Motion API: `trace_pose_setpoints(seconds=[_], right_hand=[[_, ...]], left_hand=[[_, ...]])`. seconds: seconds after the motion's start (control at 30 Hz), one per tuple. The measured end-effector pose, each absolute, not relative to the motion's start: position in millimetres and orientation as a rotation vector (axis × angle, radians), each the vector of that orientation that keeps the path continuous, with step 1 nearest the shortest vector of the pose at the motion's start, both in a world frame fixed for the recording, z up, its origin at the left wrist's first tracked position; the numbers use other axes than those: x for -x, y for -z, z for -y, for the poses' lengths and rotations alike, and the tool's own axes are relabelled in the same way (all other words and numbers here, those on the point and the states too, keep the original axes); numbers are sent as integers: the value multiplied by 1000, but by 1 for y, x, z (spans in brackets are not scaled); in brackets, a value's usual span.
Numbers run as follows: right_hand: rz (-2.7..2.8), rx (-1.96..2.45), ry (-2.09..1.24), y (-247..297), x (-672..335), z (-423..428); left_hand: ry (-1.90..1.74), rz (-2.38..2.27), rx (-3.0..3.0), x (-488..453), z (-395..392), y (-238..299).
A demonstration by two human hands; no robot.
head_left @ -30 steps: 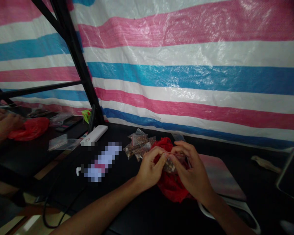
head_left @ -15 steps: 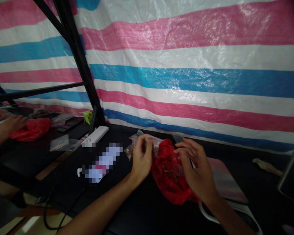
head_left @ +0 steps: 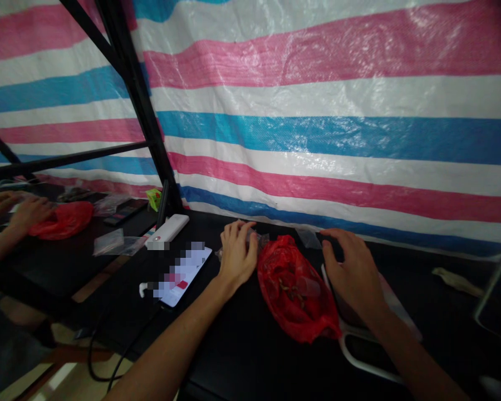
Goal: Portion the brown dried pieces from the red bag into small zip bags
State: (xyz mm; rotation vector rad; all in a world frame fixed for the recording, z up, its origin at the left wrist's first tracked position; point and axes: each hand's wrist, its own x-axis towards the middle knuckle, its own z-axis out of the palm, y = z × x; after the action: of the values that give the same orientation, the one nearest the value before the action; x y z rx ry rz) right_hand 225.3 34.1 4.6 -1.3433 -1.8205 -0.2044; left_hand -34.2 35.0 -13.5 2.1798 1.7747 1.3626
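Observation:
My left hand (head_left: pixel 236 252) lies palm down on a pile of small clear packets (head_left: pixel 256 240) with brown contents, its fingers curled over them. A red plastic bag (head_left: pixel 297 289) holding brown bits lies open on the black table (head_left: pixel 250 356) between my hands. My right hand (head_left: pixel 353 271) reaches to the right of the bag, fingers spread and slightly bent, fingertips near an empty clear packet (head_left: pixel 308 237). It rests above a flat pink-striped pad (head_left: pixel 394 303).
A phone (head_left: pixel 182 270) and a white power bank (head_left: pixel 168 229) lie to the left. Another person's hands (head_left: pixel 14 207) work by a second red bag (head_left: pixel 62 219) at far left. A black metal frame (head_left: pixel 133 100) stands before a striped tarp (head_left: pixel 317 111).
My left hand carried the filled packet from the red bag to the pile and pressed down on it. My right hand let go and moved right and back, toward the empty packet.

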Motion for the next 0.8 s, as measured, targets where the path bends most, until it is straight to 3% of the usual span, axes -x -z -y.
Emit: trace_pose_setpoints(seconds=[0.1,0.2,0.47,0.8], right_hand=[[1983,1351,155,-2,-234,-39],[2238,1180,-53,-12,-231,-29],[2603,1216,-366,-14,-219,-10],[2577,1332,-91,1,-225,-16]], left_hand=[[-1170,-1238,-2418,27,-24,8],[-1043,-1031,-2573,20,-16,8],[-893,-1220,-2560,19,-17,11],[-1056,-1446,-2429,20,-23,11]])
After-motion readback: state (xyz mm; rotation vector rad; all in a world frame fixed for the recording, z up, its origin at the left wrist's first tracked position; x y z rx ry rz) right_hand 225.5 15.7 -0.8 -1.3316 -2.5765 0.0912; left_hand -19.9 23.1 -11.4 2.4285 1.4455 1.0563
